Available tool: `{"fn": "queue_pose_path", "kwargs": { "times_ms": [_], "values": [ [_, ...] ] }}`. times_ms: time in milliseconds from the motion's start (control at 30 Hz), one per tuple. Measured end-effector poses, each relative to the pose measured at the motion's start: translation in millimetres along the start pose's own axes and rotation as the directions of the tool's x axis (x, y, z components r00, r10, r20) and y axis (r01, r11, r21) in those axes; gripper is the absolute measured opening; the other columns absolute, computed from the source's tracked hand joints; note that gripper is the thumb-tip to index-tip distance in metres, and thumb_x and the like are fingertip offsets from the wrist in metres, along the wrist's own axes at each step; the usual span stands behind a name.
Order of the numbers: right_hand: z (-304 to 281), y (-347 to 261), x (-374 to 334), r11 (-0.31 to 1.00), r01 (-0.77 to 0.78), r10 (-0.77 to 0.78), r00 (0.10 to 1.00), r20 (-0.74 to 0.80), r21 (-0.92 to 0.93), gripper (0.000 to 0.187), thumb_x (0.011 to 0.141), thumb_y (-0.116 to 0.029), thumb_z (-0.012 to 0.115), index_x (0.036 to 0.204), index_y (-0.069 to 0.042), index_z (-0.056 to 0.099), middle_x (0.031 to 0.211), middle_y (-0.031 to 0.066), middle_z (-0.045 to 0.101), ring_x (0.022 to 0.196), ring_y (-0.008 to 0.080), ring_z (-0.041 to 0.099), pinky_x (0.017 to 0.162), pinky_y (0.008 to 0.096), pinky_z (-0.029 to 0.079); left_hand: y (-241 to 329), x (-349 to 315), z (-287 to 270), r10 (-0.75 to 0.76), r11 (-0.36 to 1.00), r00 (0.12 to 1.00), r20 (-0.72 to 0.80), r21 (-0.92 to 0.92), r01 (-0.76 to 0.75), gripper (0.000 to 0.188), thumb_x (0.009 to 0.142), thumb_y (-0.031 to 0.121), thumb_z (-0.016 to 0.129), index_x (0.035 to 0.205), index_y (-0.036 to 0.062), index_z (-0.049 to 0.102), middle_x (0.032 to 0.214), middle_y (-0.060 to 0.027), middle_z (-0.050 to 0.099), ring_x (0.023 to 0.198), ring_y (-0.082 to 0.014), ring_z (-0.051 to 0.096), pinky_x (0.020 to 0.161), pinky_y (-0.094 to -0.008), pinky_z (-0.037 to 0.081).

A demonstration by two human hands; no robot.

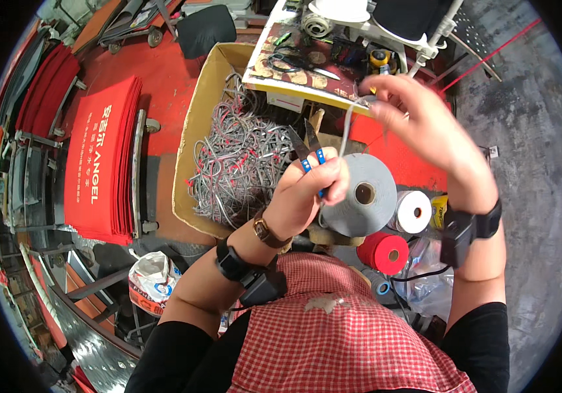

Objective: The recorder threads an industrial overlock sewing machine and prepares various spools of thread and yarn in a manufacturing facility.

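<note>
Scanning from the left: a stack of red fabric sheets [100, 157] lies flat on a rack, well apart from the work. Next, an open cardboard box [197, 124] sits just beside the person's knees, filled with a tangle of cut grey tape loops [241, 160]; placed there, it seems, so pieces can drop straight in.

Left hand [307, 193]: fingers curled shut around blue-handled snips [307, 147], blades pointing up and slightly parted, not touching the tape. The hand rests against the big grey tape roll [358, 194], which lies on its side in the lap area, core facing up.

A grey tape strand [345, 128] rises from the roll to the right hand [418, 124]. Right hand: thumb and fingertips pinched together on the strand's upper end, holding it taut, apparently to present it to the blades.

Beside the roll: a white spool [414, 211] and a red spool [384, 253]. Behind, large scissors [297, 63] lie on the worktable [281, 82].
</note>
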State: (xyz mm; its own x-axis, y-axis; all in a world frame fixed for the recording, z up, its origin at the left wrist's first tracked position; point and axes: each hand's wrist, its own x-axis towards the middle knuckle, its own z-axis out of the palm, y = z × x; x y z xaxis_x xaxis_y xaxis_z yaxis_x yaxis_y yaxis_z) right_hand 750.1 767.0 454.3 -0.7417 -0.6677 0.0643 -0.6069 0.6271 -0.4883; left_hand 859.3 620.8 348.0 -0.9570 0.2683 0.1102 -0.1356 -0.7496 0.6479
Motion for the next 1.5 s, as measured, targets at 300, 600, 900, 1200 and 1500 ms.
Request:
{"fn": "queue_pose_path", "kwargs": {
  "times_ms": [300,600,900,1200,1500],
  "values": [
    [32,21,-76,0.455,-0.093,0.021,0.995,0.094,0.886,0.02,0.082,-0.015,0.059,0.099,-0.005,0.062,0.121,0.0123,0.047,0.107,0.0215,0.048,0.091,0.0362,0.038,-22,12,33,-0.189,0.901,0.981,-0.053,0.387,0.194,0.02,0.088,0.024,0.05,0.087,0.0047,0.052,0.071,0.0043,0.048,0.064,-0.0023,0.042,0.057,-0.0179,0.035],
    [8,98,-108,0.002,-0.034,0.17,0.985,0.033,0.999,0.031,0.088,-0.015,0.048,0.114,0.001,0.051,0.087,0.0049,0.056,0.063,0.0089,0.046,0.058,0.0209,0.041,2,25,83,0.098,0.995,0.99,-0.102,0.005,-0.098,0.069,0.072,0.011,0.047,0.132,-0.0098,0.02,0.137,-0.0264,0.024,0.129,-0.0338,0.025,0.108,-0.0414,0.02],
    [31,59,-99,0.097,-0.325,-0.124,0.934,0.335,0.941,0.035,0.091,-0.031,0.044,0.108,-0.002,0.055,0.07,-0.0012,0.051,0.058,0.0024,0.04,0.051,0.0161,0.029,1,29,117,0.218,0.975,0.968,-0.123,-0.011,-0.221,0.063,0.079,0.011,0.044,0.132,-0.0107,0.018,0.138,-0.0277,0.02,0.13,-0.0349,0.023,0.108,-0.0424,0.019],
    [24,53,-92,0.128,-0.593,-0.354,0.721,0.595,0.795,0.03,0.085,-0.021,0.052,0.104,0.001,0.061,0.057,-0.0005,0.048,0.049,0.0046,0.04,0.043,0.0182,0.026,5,23,101,0.197,0.976,0.942,-0.272,0.144,-0.162,0.038,0.088,0.007,0.044,0.123,-0.0075,0.04,0.12,-0.0235,0.048,0.087,-0.0186,0.06,0.071,-0.024,0.051],
    [44,55,-92,0.215,-0.675,-0.316,0.636,0.704,0.706,0.025,0.087,-0.02,0.052,0.099,0.0,0.061,0.055,-0.0048,0.044,0.048,0.0014,0.036,0.042,0.0166,0.024,14,7,41,0.286,0.907,0.911,-0.297,0.392,-0.157,0.03,0.085,0.003,0.044,0.112,-0.0077,0.05,0.096,-0.0149,0.06,0.054,-0.0046,0.038,0.051,-0.0174,0.035]
  ]
}}
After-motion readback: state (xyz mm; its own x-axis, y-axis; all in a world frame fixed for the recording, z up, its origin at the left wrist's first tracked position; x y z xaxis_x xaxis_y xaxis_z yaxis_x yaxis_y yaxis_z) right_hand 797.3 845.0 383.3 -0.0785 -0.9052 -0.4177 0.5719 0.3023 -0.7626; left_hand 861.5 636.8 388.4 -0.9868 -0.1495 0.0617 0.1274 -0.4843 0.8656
